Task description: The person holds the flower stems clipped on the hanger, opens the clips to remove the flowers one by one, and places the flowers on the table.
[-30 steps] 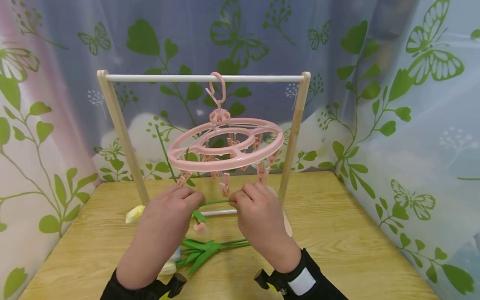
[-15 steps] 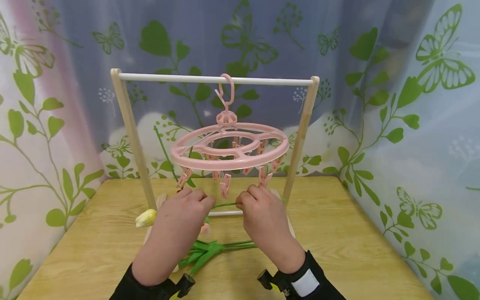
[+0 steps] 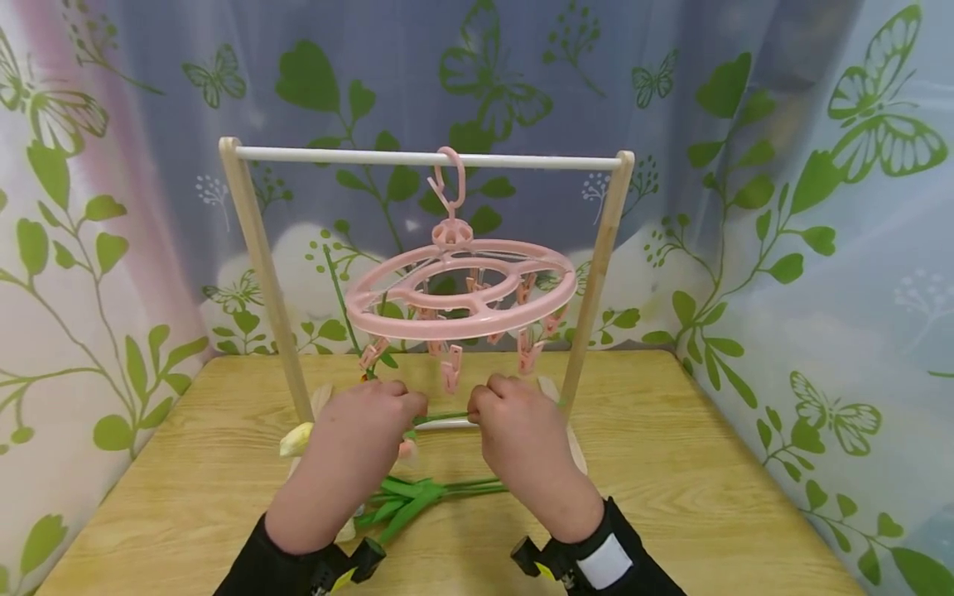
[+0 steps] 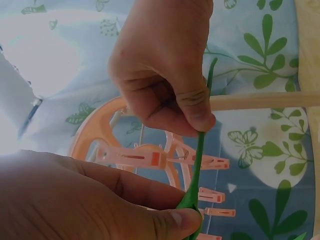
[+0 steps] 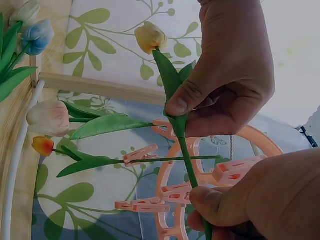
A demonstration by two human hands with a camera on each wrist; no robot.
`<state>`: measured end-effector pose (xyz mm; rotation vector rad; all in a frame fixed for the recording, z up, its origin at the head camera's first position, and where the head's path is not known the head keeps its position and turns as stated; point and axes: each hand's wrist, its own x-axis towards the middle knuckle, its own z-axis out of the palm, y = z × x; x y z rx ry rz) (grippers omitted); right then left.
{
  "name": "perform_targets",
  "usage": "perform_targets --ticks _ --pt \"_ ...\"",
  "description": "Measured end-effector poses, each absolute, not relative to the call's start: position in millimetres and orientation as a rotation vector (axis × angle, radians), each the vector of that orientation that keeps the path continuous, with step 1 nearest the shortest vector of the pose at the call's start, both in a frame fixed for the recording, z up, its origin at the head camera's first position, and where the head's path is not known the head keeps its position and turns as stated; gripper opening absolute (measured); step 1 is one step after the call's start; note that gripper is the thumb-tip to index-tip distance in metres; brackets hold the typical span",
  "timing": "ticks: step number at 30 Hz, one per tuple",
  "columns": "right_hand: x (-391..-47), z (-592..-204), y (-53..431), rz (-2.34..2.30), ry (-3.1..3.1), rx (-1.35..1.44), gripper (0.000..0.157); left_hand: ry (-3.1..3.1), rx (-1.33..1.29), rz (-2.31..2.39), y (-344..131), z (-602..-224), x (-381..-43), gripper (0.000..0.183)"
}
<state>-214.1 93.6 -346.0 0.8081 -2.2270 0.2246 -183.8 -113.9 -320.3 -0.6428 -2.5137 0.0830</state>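
A yellow artificial tulip [image 3: 296,439] lies sideways between my hands, below the front of a pink round clip hanger [image 3: 462,323]. My left hand [image 3: 361,439] pinches it by the leaf base, thumb against the green leaves [image 5: 169,75]. Farther along, my right hand [image 3: 522,434] pinches the green stem [image 4: 199,155] between thumb and fingers. Pink clips [image 3: 451,369] dangle just above the hands. An orange-red tulip [image 5: 43,146] and a pale pink tulip [image 5: 47,118] hang from clips, bloom down; in the head view my left hand partly covers them.
The hanger hooks over the white bar [image 3: 335,156] of a wooden stand [image 3: 257,257]. Below my hands, a bunch of green-leaved tulips [image 3: 406,501] lies on the wooden table [image 3: 671,497]. A patterned curtain [image 3: 745,207] encloses the back and sides.
The head view has shifted, moving the scene slightly right. Both hands keep their pinch on the tulip; its yellow bloom moves a little right. The hanger and hanging stem sway slightly.
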Motion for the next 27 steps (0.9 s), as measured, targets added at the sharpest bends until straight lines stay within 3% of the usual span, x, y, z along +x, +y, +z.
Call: perform_targets --ticks 27 --pt "-224.0 -356.4 88.8 0.203 -2.454 0.792 0.017 -2.654 -0.619 -0.007 -110.8 -338.7 -201.8 0.026"
